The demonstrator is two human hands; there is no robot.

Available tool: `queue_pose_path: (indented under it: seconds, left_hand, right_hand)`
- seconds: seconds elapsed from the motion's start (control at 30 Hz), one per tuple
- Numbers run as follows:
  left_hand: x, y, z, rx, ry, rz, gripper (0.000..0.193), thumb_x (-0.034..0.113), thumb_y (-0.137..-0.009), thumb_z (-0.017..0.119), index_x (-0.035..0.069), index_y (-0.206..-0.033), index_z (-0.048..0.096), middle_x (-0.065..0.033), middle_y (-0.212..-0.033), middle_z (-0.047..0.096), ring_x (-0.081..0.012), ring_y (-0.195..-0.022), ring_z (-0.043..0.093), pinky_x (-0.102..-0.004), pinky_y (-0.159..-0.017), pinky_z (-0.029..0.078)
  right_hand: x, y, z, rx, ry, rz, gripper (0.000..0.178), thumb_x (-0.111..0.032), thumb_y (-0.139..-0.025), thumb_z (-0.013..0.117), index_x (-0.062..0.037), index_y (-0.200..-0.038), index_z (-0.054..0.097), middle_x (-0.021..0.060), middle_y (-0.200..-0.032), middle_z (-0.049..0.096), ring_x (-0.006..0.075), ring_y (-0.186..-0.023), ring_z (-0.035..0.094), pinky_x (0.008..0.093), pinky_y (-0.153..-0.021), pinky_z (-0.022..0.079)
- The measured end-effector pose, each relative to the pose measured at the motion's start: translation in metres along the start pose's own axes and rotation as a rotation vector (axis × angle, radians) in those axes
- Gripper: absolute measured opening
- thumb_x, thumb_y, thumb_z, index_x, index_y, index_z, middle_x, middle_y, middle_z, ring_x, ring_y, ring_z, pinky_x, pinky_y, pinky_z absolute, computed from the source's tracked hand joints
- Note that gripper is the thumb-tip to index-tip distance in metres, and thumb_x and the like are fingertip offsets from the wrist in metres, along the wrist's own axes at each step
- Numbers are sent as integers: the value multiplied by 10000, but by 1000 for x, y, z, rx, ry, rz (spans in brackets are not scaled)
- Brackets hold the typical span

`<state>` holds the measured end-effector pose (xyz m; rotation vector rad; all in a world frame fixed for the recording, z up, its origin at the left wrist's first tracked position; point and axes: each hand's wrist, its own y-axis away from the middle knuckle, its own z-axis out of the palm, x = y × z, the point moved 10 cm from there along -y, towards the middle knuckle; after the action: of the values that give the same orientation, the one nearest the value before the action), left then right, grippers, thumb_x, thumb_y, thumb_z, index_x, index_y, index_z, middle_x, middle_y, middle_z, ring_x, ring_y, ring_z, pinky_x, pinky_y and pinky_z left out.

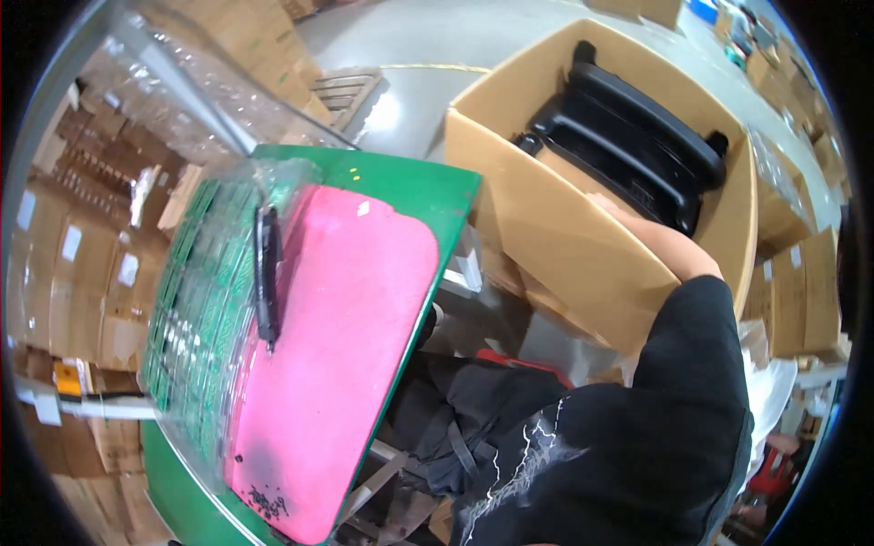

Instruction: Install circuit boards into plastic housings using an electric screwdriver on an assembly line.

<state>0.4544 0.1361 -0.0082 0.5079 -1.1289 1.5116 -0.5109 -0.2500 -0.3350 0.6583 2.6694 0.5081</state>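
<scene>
My right forearm [657,238] reaches over the front wall of a big open cardboard box [546,227]. The hand goes down inside the box and is hidden behind that wall. In the box lie black moulded plastic parts [628,136], stacked against the far side, and the arm ends close beside them. My left hand is out of the picture. My black short-sleeved shirt [637,437] fills the lower right.
To the left stands a green table [410,187] with a pink mat [350,346]. A clear tray of green circuit boards [196,300] lies on it with a black pen-shaped tool [267,273] on top. Small black screws [266,500] lie on the mat. Stacked cartons surround the area.
</scene>
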Motion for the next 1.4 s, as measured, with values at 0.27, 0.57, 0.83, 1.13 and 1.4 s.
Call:
queue_pose_path:
  seconds: [0.27,0.57,0.83,1.13,1.4]
  left_hand:
    - [-44,-60,-147,139,7,-227,350,227,-894,670,48,-1193,637,-139,-1228,586,-310,-962,637,-526,-801,561]
    - [35,96,183,-832,-246,580,852,607,-852,654,-75,-1322,455,-209,-1141,595,-356,-1067,573,-436,-936,426]
    - [12,216,283,-1231,131,857,959,865,-725,491,85,-1275,408,-143,-1105,447,-310,-1005,454,-469,-883,412]
    - [-94,170,316,-1499,-440,207,315,147,-887,623,13,-1068,403,-188,-1063,498,-347,-960,530,-425,-892,434]
    - [-123,173,280,-1649,-684,289,231,105,-842,627,30,-1060,615,-116,-973,612,-310,-990,587,-435,-854,479]
  right_hand:
    - [-2,64,-209,778,-105,-476,204,-98,-945,443,34,-879,583,301,-890,612,479,-891,612,500,-766,493]
    - [-107,186,-428,714,-1028,-345,237,-195,-968,504,10,-1012,612,64,-882,626,158,-780,590,336,-750,490]
    - [-277,241,-207,-28,-1126,-395,314,-218,-890,694,-23,-1072,529,71,-829,619,191,-675,685,343,-545,618]
    - [-409,325,-20,-971,-591,-497,169,-146,-1028,507,10,-1063,563,128,-875,665,194,-708,694,293,-624,588]
    - [-723,388,-46,208,-79,-1883,323,-81,-851,625,-19,-1159,546,194,-1158,592,370,-1112,561,439,-954,462]
